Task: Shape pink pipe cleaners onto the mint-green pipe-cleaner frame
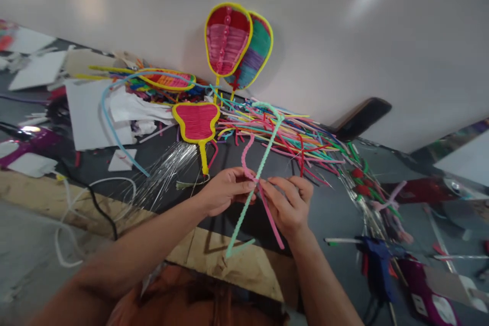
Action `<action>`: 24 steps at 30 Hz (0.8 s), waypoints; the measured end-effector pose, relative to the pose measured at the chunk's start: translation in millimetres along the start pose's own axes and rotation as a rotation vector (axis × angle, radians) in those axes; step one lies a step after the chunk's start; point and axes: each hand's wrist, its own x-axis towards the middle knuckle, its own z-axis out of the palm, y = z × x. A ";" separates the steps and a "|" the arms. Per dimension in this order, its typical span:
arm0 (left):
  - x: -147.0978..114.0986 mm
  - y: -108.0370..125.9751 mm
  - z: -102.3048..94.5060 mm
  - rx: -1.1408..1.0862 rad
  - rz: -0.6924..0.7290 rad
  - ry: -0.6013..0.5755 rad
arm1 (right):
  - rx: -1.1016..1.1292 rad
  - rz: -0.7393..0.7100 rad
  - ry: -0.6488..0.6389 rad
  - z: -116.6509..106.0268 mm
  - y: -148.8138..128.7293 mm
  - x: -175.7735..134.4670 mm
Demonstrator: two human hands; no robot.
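My left hand [225, 191] pinches pipe cleaners where a pink one [246, 155] meets a mint green one [267, 147]. Opposite it, my right hand [288, 201] has its fingertips closed at the same crossing. The mint green pipe cleaner is bent at both ends and slants through the join. Above my hands the pink one is wavy and curls; its straight tail [272, 219] hangs down beside my right palm. Left of my hands lies a small pink fan [197, 122] with a yellow rim and handle.
Two yellow-rimmed fans [229, 41] lean on the pale wall. A pile of coloured pipe cleaners [290, 135] lies behind my hands. Silver wires [164, 175] and white card [95, 127] are at left. A dark phone [362, 118] leans at right, above a blue glue gun [376, 265].
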 end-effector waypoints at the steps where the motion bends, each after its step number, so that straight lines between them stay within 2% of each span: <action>1: 0.4 -0.9 -0.1 0.002 0.008 0.000 | -0.007 0.000 0.003 0.1 -0.4 0.1; 7: 2.7 -8.1 -0.8 0.025 0.016 -0.007 | -0.075 -0.013 0.034 -0.2 -2.9 3.0; 10: 4.0 -12.4 -0.5 0.048 0.071 -0.008 | -0.092 0.007 0.034 0.1 -4.3 4.1; 15: 6.4 -17.9 1.2 0.135 0.182 0.026 | -0.033 0.087 0.016 1.1 -8.8 6.1; 20: 4.6 -19.2 4.2 0.216 0.212 0.032 | -0.022 0.175 0.007 0.2 -15.2 8.9; 24: 2.2 -18.4 6.2 0.198 0.189 0.048 | -0.015 0.233 0.005 1.2 -17.1 10.8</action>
